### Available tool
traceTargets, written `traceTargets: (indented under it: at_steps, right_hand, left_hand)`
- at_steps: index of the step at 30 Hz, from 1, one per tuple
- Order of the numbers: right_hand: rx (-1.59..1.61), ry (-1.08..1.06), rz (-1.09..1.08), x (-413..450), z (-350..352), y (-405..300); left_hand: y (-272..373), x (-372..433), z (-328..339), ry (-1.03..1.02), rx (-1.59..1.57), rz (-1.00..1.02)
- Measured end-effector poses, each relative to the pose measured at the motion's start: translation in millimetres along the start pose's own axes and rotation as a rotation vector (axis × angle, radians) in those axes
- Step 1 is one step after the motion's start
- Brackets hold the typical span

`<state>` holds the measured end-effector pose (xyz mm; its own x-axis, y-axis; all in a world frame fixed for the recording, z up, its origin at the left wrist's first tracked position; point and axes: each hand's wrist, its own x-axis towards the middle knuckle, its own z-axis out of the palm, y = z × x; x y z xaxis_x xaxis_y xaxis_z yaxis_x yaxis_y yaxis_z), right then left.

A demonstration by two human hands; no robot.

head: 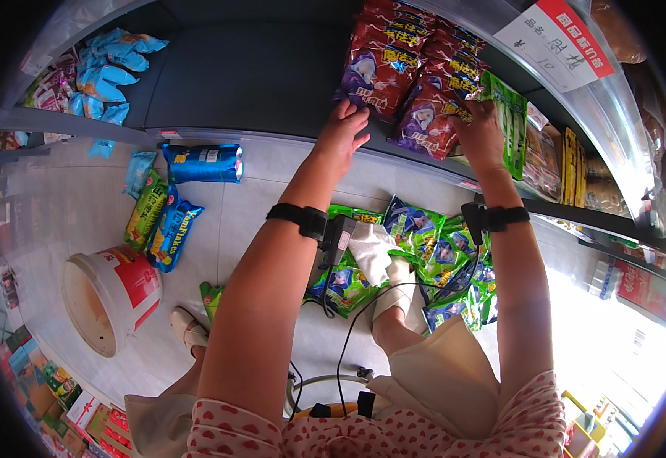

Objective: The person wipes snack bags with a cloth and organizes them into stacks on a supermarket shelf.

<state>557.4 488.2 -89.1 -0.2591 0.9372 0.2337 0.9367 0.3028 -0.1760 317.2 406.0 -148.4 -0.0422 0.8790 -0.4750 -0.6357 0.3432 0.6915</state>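
Observation:
Two rows of red-and-purple snack bags [379, 74] stand on the dark shelf. My left hand [341, 134] is at the lower left corner of the front left bag, fingers spread. My right hand [482, 129] is at the right edge of the front right bag [429, 117], fingers bent over it; whether it grips the bag is unclear. Green snack packs [507, 123] stand just right of that hand. Below the shelf, green-and-blue snack bags [413, 223] lie piled on the floor, with a white cloth [372, 249] on them.
Blue [204, 163] and green packs [147, 212] lie on the floor at left, beside a white plastic bucket [89, 303]. Light-blue bags [109, 74] sit at the shelf's left end. A price sign [556, 43] hangs at upper right. Cables run from my wrist straps.

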Motion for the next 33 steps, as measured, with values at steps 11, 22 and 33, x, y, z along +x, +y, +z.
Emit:
traceTargets:
  at_steps: [11,22,33]
  right_hand:
    - [0.22,0.121,-0.216,9.8,-3.5,-58.0]
    - [0.075,0.089,-0.18,35.0,21.1,-56.1]
    - [0.031,-0.005,-0.044,30.3,24.7,-35.2]
  left_hand:
    - [-4.2,-0.6,-11.2,0.041,-0.077,-0.011]
    - [-26.0,-12.5,1.3,0.144,0.381,0.299]
    - [-25.7,-26.4,14.6,-0.068,0.352,0.173]
